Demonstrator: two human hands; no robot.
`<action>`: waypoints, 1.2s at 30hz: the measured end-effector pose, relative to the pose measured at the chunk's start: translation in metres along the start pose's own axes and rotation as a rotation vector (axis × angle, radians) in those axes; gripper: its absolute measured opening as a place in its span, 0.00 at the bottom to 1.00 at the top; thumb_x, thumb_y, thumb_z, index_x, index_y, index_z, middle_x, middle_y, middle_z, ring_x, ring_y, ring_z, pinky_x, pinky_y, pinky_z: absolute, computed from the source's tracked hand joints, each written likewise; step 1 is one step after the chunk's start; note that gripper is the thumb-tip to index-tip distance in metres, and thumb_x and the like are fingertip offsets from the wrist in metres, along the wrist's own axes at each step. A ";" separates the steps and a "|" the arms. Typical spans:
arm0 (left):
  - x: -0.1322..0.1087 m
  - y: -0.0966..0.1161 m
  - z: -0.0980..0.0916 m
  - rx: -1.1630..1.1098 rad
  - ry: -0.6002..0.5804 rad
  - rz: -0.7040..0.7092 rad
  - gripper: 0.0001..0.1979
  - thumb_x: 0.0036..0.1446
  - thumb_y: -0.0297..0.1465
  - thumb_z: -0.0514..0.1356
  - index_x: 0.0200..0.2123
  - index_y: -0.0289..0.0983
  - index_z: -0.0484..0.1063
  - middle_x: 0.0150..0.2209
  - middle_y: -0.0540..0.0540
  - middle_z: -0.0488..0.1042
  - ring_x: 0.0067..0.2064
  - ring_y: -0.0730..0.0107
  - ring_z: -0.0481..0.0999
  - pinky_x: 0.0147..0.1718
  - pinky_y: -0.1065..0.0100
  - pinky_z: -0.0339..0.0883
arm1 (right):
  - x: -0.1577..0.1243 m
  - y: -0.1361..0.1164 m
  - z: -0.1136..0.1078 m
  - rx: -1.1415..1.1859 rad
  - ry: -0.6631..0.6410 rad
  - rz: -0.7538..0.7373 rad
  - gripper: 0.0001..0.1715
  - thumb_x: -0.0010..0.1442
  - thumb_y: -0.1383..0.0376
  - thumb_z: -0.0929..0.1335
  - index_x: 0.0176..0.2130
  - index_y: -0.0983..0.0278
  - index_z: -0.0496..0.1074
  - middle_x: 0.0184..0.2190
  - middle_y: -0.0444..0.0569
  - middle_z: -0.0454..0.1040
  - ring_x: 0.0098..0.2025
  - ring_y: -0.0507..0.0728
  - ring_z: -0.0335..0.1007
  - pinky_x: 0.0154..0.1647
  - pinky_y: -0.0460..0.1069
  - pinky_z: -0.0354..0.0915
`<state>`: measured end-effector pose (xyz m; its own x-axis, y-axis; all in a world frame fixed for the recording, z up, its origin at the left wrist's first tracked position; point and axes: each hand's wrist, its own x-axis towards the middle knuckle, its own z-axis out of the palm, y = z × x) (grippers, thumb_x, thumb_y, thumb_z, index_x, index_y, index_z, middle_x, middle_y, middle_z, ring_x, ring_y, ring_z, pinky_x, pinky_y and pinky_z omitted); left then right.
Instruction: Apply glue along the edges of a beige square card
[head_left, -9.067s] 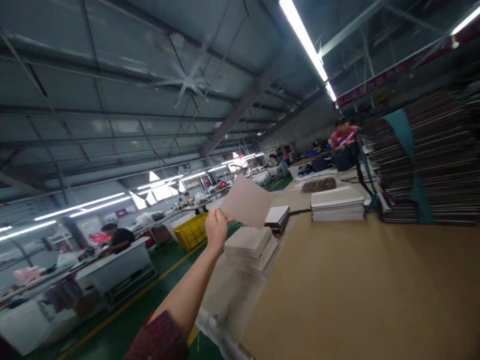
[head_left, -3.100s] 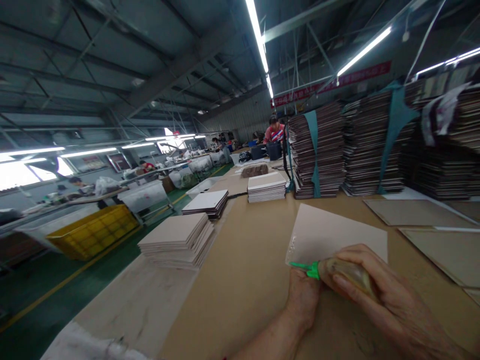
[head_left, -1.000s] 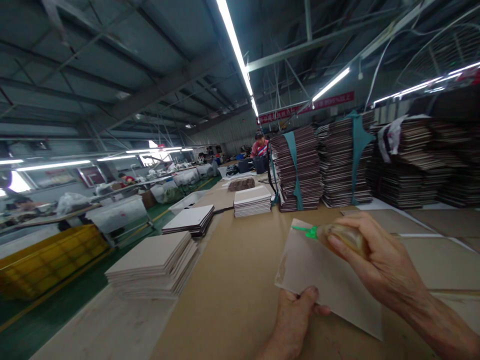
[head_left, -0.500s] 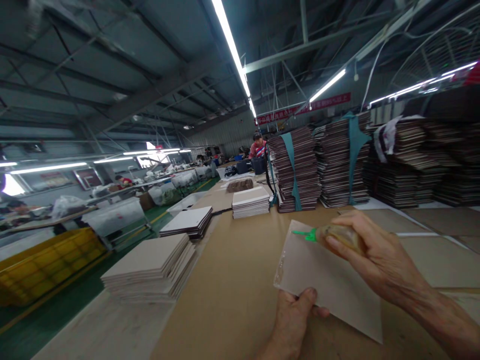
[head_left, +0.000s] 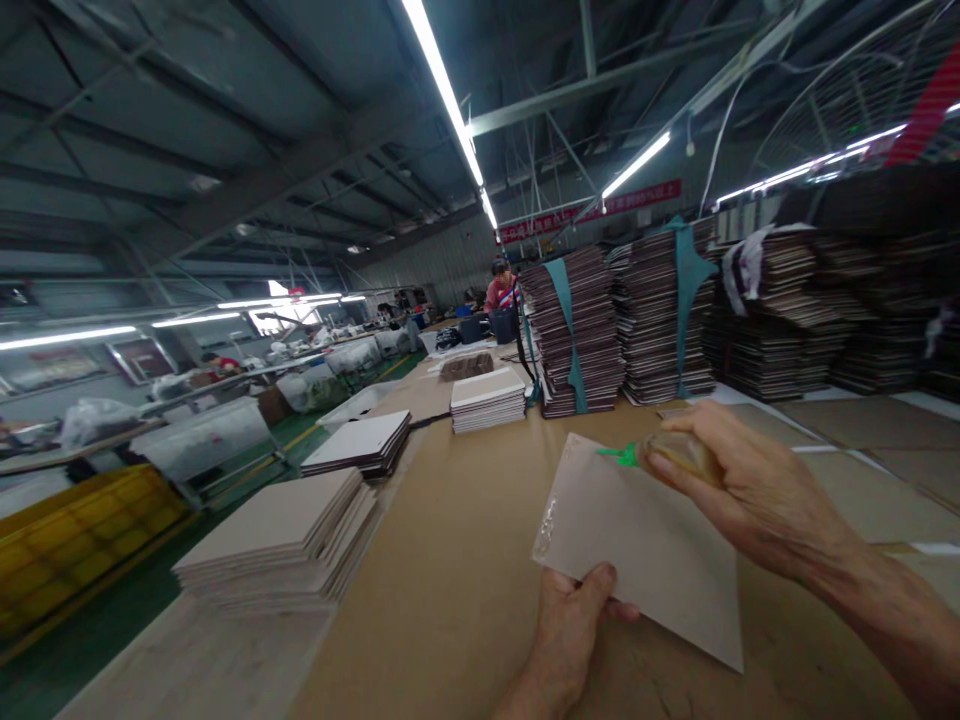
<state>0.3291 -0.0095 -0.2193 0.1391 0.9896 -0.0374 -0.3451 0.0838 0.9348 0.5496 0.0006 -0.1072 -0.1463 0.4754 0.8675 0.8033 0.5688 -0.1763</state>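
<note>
My left hand [head_left: 574, 610] grips the near edge of a flat beige board [head_left: 645, 545], thumb on top and fingers beneath. A glossy line of clear glue [head_left: 549, 520] runs along the board's left edge. In my right hand [head_left: 750, 480] is a squeeze glue bottle [head_left: 679, 458] with amber contents, tilted onto its side. Its green nozzle [head_left: 619, 456] points left over the far part of the board; whether the tip touches the surface I cannot tell.
Stacks of beige boards [head_left: 270, 520] and white-topped boards [head_left: 360, 440] line the table's left side. Another stack [head_left: 487, 400] stands farther back. Tall strapped piles [head_left: 574, 330] rise behind the board. A yellow bin [head_left: 90, 540] is at far left. A person [head_left: 501, 288] works in the distance.
The green nozzle has shifted right relative to the board, away from its far left corner. The whole view has swung slightly; both hands keep their holds.
</note>
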 end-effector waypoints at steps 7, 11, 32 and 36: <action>0.001 0.000 0.001 0.020 -0.017 -0.003 0.36 0.43 0.49 0.81 0.51 0.34 0.85 0.45 0.40 0.89 0.37 0.60 0.84 0.30 0.67 0.81 | -0.004 -0.001 -0.002 -0.026 0.010 -0.020 0.17 0.81 0.49 0.64 0.48 0.59 0.72 0.39 0.48 0.75 0.37 0.64 0.78 0.36 0.58 0.68; 0.003 -0.004 -0.002 0.037 0.001 0.003 0.35 0.43 0.49 0.82 0.49 0.33 0.86 0.43 0.39 0.89 0.36 0.60 0.84 0.30 0.66 0.81 | -0.007 -0.001 -0.005 -0.053 0.005 -0.001 0.17 0.80 0.50 0.65 0.46 0.59 0.72 0.37 0.48 0.75 0.34 0.64 0.77 0.30 0.57 0.64; 0.004 -0.004 -0.009 0.030 0.021 0.023 0.32 0.40 0.50 0.84 0.42 0.33 0.87 0.43 0.37 0.89 0.38 0.57 0.84 0.29 0.64 0.83 | -0.025 0.003 -0.023 -0.089 -0.027 0.113 0.17 0.80 0.49 0.64 0.44 0.57 0.71 0.35 0.47 0.75 0.30 0.62 0.75 0.28 0.55 0.62; 0.006 -0.006 -0.011 0.041 0.019 0.015 0.32 0.39 0.50 0.85 0.40 0.33 0.87 0.43 0.38 0.89 0.38 0.56 0.84 0.29 0.64 0.84 | -0.028 0.002 -0.023 -0.081 -0.024 0.127 0.15 0.79 0.50 0.65 0.46 0.57 0.71 0.37 0.47 0.75 0.34 0.63 0.76 0.32 0.56 0.65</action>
<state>0.3220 -0.0029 -0.2291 0.1160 0.9928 -0.0293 -0.3086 0.0640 0.9490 0.5689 -0.0273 -0.1211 -0.0536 0.5561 0.8294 0.8598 0.4481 -0.2449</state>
